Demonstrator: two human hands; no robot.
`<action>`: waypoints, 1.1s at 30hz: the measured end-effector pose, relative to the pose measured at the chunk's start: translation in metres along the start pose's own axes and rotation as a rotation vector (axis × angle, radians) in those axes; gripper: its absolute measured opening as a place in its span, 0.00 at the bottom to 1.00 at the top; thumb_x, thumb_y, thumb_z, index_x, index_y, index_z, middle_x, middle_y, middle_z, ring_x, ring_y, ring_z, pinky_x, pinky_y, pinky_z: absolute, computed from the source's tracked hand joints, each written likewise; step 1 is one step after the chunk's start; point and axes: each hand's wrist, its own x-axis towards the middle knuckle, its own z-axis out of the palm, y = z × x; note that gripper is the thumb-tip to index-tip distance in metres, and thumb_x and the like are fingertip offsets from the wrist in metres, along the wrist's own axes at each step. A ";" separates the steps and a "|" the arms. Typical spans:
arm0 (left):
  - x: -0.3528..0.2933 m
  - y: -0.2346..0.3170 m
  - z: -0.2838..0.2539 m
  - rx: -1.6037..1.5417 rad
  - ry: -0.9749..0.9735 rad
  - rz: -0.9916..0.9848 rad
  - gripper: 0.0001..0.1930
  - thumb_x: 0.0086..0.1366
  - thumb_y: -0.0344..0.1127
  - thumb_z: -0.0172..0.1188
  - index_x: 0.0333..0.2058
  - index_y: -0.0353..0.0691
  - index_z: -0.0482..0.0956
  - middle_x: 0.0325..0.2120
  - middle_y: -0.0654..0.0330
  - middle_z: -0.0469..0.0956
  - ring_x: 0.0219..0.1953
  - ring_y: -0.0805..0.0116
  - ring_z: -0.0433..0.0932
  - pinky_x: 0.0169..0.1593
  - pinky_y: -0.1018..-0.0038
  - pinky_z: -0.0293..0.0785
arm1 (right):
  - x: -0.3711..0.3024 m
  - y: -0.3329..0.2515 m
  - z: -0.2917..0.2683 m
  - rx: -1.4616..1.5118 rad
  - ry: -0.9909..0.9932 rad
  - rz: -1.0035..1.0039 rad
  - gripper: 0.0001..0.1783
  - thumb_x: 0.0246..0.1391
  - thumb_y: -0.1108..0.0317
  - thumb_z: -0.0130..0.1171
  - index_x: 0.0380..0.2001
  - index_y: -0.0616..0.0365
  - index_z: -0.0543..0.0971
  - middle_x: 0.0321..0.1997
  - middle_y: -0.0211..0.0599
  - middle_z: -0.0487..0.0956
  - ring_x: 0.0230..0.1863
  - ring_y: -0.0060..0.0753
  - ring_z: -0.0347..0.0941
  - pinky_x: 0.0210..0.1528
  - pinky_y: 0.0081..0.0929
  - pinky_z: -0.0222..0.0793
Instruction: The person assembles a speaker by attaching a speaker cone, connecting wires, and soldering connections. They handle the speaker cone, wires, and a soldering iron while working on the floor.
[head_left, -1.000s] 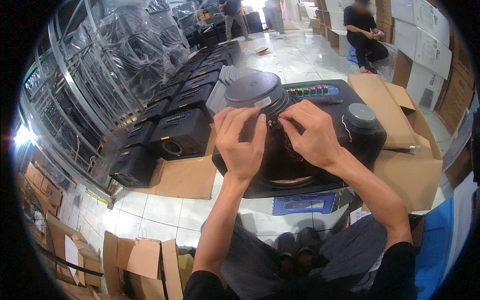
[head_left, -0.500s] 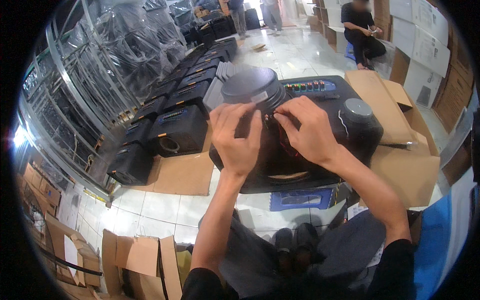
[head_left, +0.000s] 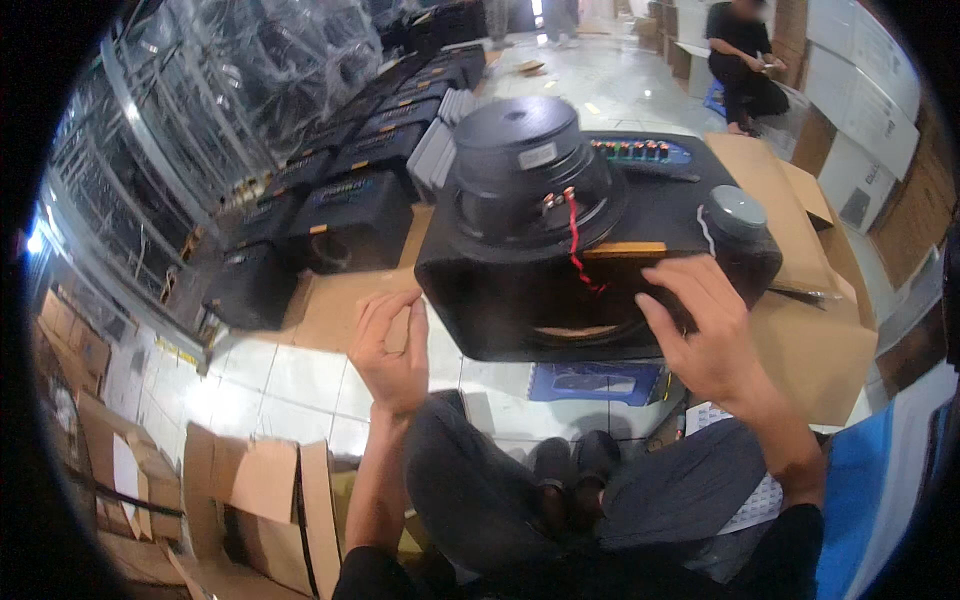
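A large round black speaker driver point(head_left: 520, 165) rests magnet-up on a black speaker box point(head_left: 480, 285) in front of me. A red twisted wire point(head_left: 577, 245) runs from the driver's side terminals down over the box's near face. Left of the box, my left hand point(head_left: 390, 350) hangs with loosely curved fingers and nothing visible in it. My right hand point(head_left: 705, 325) is before the box's near face, thumb and fingers apart, holding nothing visible. An orange strip point(head_left: 625, 249) lies along the box's near top edge. A smaller round grey-topped driver point(head_left: 735, 212) sits at the right, beside a white wire.
Rows of black speaker boxes point(head_left: 350, 215) stand at the left on cardboard, beside a metal frame. Open cardboard cartons point(head_left: 265, 480) are at the lower left; more cardboard point(head_left: 800, 330) lies right of the box. A blue stool point(head_left: 595, 383) shows beneath it. A seated person point(head_left: 745, 65) works farther back.
Both hands have come away from the driver's terminals toward me, the left one down and leftward, the right one down and rightward. The red wire and terminals are now uncovered.
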 end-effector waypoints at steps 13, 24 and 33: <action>-0.217 -0.084 -0.182 0.305 -0.054 -1.128 0.14 0.70 0.32 0.62 0.44 0.24 0.85 0.32 0.55 0.86 0.35 0.70 0.84 0.41 0.74 0.81 | -0.145 0.058 -0.054 -0.145 -0.896 0.712 0.14 0.65 0.66 0.61 0.45 0.67 0.83 0.42 0.50 0.84 0.43 0.47 0.80 0.50 0.36 0.74; -0.265 -0.034 -0.163 0.258 -0.539 -1.072 0.13 0.66 0.33 0.63 0.45 0.31 0.85 0.38 0.44 0.86 0.40 0.54 0.87 0.45 0.64 0.81 | -0.136 0.055 -0.045 -0.103 -1.077 0.817 0.19 0.65 0.62 0.61 0.50 0.68 0.82 0.40 0.50 0.85 0.37 0.36 0.78 0.39 0.32 0.72; -0.341 -0.075 -0.099 0.207 -1.213 -0.829 0.16 0.68 0.41 0.56 0.47 0.36 0.80 0.38 0.39 0.84 0.41 0.37 0.84 0.45 0.45 0.80 | -0.152 0.052 -0.049 -0.226 -0.846 0.659 0.16 0.59 0.64 0.69 0.47 0.60 0.83 0.36 0.45 0.84 0.40 0.41 0.79 0.45 0.37 0.75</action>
